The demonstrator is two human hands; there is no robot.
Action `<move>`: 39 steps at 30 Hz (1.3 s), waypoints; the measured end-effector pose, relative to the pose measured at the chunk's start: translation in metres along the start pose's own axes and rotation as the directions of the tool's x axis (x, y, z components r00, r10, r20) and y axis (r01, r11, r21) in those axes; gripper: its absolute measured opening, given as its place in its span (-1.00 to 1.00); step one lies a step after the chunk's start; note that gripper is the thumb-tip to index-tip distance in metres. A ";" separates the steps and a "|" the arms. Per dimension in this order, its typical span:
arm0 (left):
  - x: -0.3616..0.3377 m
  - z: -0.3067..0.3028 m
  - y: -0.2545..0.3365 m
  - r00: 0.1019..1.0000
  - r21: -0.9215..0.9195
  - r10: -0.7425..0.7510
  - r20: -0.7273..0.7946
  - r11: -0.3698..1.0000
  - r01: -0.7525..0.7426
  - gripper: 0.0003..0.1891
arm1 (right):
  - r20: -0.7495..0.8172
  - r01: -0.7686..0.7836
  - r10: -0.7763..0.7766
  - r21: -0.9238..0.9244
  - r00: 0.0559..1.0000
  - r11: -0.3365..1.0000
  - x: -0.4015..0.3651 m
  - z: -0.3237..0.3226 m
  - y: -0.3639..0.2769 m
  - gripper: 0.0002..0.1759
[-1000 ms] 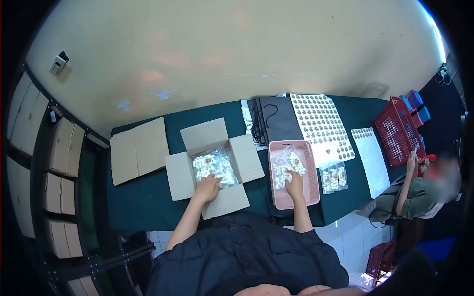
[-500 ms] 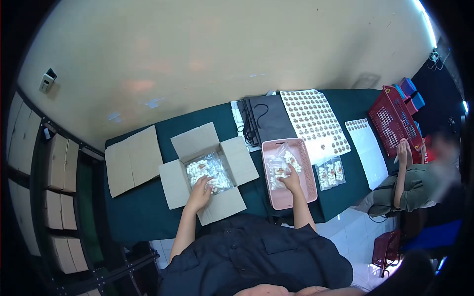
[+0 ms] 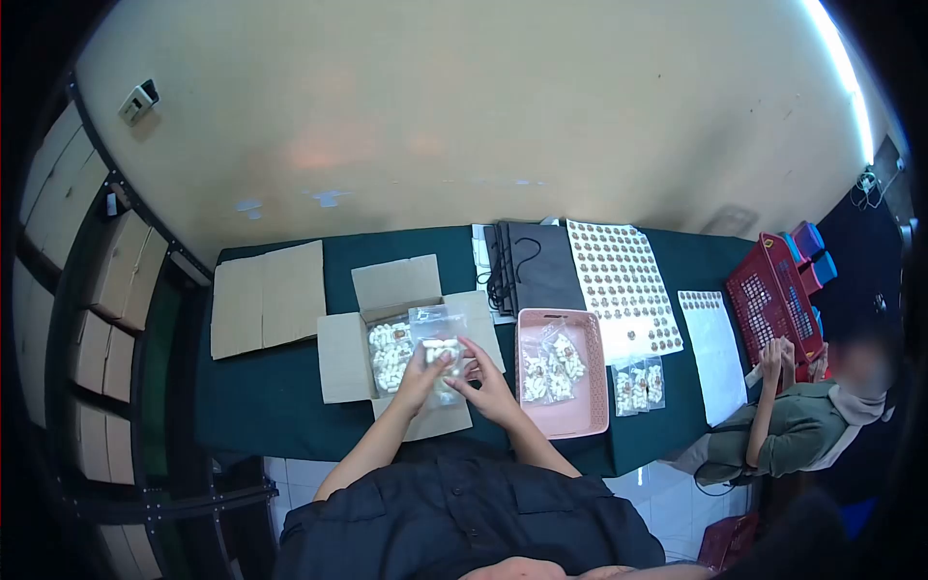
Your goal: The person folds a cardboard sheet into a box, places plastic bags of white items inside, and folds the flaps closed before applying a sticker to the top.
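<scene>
Over the open cardboard box (image 3: 346, 353), a clear plastic bag of small white pieces (image 3: 440, 346) is held between my two hands. My left hand (image 3: 418, 381) grips the bag from its lower left, thumb across the front. On the bag's right edge, the fingers of my right hand (image 3: 483, 385) are closed. Inside the box lie more bags of white pieces (image 3: 390, 350), partly hidden by the held bag. To the right, a pink plastic basket (image 3: 570, 422) contains several similar bags (image 3: 553, 367).
Flattened cardboard (image 3: 268, 300) lies left. Behind the basket are dark bags with handles (image 3: 541, 271) and a sticker sheet (image 3: 623, 280). More filled bags (image 3: 639, 387) and a white sheet (image 3: 710, 358) lie right. A co-worker (image 3: 802, 425) stands by a red basket (image 3: 764, 290).
My right hand has left the pink basket and moved left to the bag, now raised from the box in both hands. Bags stay in the basket. The camera view has shifted.
</scene>
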State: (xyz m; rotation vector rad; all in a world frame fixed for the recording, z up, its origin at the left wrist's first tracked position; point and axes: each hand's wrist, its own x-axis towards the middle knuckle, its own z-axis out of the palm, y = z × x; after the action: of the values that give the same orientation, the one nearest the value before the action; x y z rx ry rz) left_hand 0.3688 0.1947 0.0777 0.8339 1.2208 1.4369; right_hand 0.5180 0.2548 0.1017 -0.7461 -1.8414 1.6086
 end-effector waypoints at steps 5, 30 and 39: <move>-0.010 -0.004 0.022 0.997 0.084 0.070 -0.043 0.994 -0.066 -0.63 | -0.228 0.098 -0.068 0.127 0.971 0.987 0.012 0.010 -0.004 -0.20; -0.033 0.015 0.016 0.995 -0.074 0.076 0.070 0.995 -0.071 -0.48 | -0.066 -0.033 0.048 0.212 0.997 0.977 0.001 0.022 0.003 -0.61; -0.035 0.014 0.024 1.000 -0.197 0.002 0.004 0.980 -0.002 -0.53 | 0.024 -0.153 0.156 0.403 0.987 0.902 -0.006 0.024 -0.002 -0.61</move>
State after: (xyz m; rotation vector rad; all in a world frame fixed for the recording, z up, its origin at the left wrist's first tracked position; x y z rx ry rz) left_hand 0.3838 0.1656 0.1076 0.7021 1.0551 1.5290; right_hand 0.5048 0.2340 0.1009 -0.7194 -1.3970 2.0007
